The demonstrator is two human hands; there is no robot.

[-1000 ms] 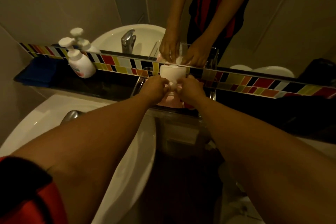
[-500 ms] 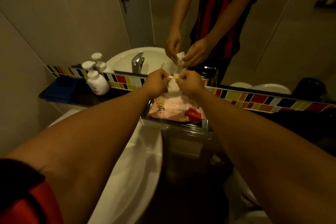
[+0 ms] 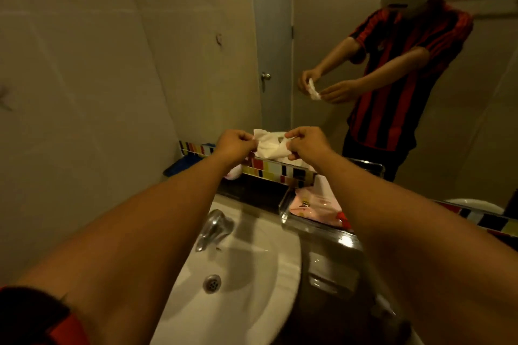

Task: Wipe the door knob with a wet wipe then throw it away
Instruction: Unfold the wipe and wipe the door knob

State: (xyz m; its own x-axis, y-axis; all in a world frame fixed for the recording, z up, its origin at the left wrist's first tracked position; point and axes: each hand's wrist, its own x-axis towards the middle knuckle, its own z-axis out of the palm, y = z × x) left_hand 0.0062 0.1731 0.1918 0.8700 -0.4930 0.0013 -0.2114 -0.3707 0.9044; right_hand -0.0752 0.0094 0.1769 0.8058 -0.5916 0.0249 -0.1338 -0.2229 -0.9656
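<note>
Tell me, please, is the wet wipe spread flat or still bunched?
Partly bunched: the wet wipe hangs creased between the left hand and right hand.

The wet wipe (image 3: pixel 270 145) was white, and the pack of wipes (image 3: pixel 318 206) lying on the dark counter (image 3: pixel 252 193) was pale pink with a red patch at one corner. A strip of small tiles (image 3: pixel 269 169) ran in red, yellow, black, white and orange blocks along the wall, beside a blue cloth (image 3: pixel 182 165). The sink (image 3: pixel 252 274) was white with a silver tap (image 3: pixel 214 228), the door (image 3: pixel 273 36) grey, and the mirrored shirt (image 3: pixel 398 78) striped red and black.
</note>
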